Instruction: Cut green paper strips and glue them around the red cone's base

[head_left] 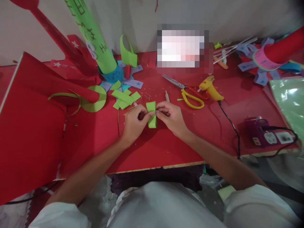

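A green strip (152, 123), folded into loops at both ends, is held above the red table at the centre. My left hand (136, 122) pinches its middle from the left. From the right, my right hand (172, 118) presses thumb and fingertips together at the strip's middle. Several cut green strips (125, 98) lie in a pile just beyond my left hand. Scissors with yellow handles (192, 100) and a yellow glue gun (211, 88) lie beyond my right hand, to the right.
A green tube (97, 41) stands at the back left, near a green disc (95, 98) and a large red panel (30, 133). A purple power adapter (258, 133) and its black cable are at the right. The red table's front edge (156, 168) is near my body.
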Available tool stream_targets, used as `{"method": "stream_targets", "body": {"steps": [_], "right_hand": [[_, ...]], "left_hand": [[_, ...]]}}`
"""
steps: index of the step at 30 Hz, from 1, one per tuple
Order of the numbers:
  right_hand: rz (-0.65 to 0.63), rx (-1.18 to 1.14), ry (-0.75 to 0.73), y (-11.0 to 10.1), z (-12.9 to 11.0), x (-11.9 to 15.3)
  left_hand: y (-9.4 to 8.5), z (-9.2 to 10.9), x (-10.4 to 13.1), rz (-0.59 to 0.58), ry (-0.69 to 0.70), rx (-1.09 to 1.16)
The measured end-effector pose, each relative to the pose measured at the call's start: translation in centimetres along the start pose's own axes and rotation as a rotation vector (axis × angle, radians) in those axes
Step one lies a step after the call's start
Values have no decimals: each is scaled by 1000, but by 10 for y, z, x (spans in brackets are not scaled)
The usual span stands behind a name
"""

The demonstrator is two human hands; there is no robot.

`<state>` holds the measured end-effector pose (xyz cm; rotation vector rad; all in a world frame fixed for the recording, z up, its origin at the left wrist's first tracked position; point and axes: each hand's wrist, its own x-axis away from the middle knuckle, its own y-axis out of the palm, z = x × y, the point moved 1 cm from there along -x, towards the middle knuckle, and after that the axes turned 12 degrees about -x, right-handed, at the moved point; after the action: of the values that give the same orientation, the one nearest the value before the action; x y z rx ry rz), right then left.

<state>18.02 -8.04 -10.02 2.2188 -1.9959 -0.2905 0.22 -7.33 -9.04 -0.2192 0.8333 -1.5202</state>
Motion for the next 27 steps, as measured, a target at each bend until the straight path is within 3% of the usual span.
{"method": "stream_targets", "body": {"steps": [11, 21, 27], "right_hand": [[-16, 17, -33, 3, -6, 2], [-25, -17, 38, 2, -6, 0], [-20, 14, 35, 1, -5, 1]], "left_hand": [[3, -4, -2, -15, -8, 64], [3, -3, -4, -36, 17, 108], [4, -4, 0, -111, 21, 62]]}}
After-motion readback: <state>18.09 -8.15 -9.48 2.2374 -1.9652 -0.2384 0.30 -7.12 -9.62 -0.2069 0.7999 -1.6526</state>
